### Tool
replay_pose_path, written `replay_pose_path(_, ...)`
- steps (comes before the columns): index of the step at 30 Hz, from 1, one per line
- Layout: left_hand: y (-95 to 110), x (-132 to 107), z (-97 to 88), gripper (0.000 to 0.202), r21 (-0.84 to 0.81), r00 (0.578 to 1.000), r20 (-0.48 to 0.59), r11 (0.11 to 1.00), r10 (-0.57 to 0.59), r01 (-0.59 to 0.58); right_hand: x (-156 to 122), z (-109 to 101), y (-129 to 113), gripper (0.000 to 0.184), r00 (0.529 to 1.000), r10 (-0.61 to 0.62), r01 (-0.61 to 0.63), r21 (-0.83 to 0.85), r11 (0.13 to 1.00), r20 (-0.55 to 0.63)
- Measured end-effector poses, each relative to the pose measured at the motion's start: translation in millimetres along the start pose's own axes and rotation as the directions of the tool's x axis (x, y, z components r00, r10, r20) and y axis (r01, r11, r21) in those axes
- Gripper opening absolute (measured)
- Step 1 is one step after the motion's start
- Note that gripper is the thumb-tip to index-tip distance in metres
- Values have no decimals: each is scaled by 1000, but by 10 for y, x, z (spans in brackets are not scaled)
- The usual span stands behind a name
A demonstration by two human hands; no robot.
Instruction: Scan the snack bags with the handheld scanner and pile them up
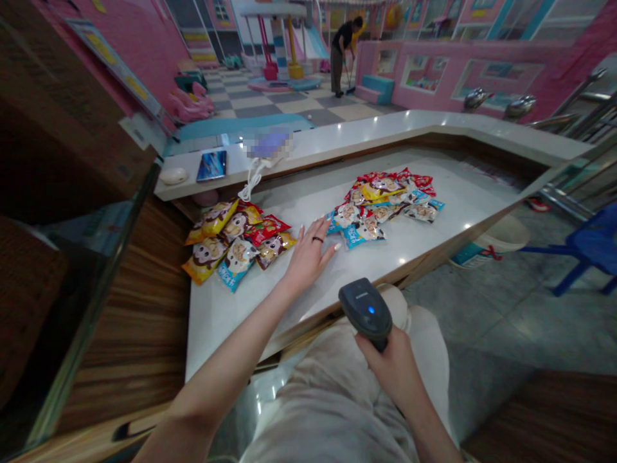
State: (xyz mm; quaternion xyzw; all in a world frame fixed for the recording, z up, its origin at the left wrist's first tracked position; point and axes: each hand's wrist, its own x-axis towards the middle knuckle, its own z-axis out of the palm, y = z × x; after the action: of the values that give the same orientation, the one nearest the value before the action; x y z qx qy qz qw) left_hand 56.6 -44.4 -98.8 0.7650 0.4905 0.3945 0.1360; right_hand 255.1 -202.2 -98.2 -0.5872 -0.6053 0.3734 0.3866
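Observation:
My left hand (pixel 311 251) is stretched over the white counter (pixel 270 315), fingers spread, with nothing in it. Its fingertips are close to a blue snack packet (pixel 343 217) at the near edge of the right-hand pile. That pile also has red packets (pixel 424 184) and a yellow packet (pixel 383 187). On the left lies a second group, with yellow packets (pixel 206 258), a red packet (pixel 267 228) and a blue packet (pixel 236 263). Over my lap, my right hand (pixel 393 360) grips a dark barcode scanner (pixel 365 308), its blue light lit.
On the raised ledge (pixel 347 138) lie a phone (pixel 212 166), a white rounded object (pixel 174 176) and a white cable (pixel 251 180). A bucket (pixel 501 238) and a blue stool (pixel 592 241) stand on the right. Further off, a person (pixel 343 54) holds a long-handled floor tool.

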Motion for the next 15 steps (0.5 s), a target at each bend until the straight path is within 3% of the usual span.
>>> replay_pose_path(3,-60,-483,-389,64,87,992,-108,993,-70,79,-3,42,-9,14,1000,-14,13,13,1000,25)
replay_pose_path(7,-368,-958,-780,74,255,931,-303,924,-206,287,-9,86,-42,13,999,-17,16,12,1000,41)
replay_pose_path(11,-686,-1187,-958,75,334,899,-324,854,-295,400,-13,95,-88,14,999,-29,29,4,1000,45)
replay_pose_path(15,-778,-1256,-1008,64,278,887,-297,857,-353,434,-23,83,-101,12,998,-36,36,2,999,44)
